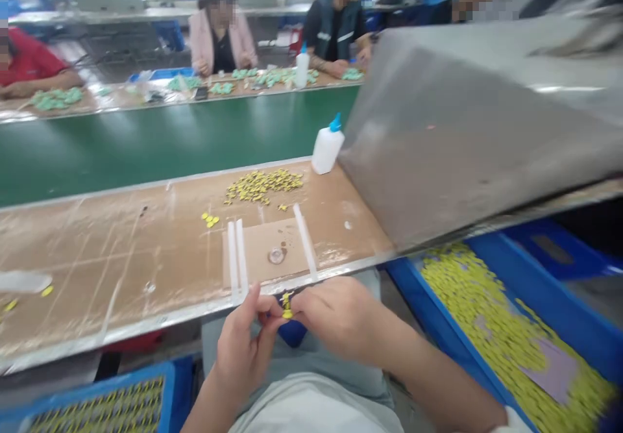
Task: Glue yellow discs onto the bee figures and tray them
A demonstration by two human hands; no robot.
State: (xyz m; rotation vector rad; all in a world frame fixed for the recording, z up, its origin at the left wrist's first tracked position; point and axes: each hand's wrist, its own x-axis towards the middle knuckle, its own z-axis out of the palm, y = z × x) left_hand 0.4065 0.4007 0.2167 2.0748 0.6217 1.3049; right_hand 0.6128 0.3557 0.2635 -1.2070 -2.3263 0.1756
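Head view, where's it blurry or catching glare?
In the head view, the people across the green surface look soft; pale reflections streak that surface, and the brown tabletop shines near its front edge; the yellow piece at the fingertips is too small and soft for fine detail.

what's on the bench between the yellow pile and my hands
The head view shows a stray piece, then a cardboard sheet with white strips and a round spot.
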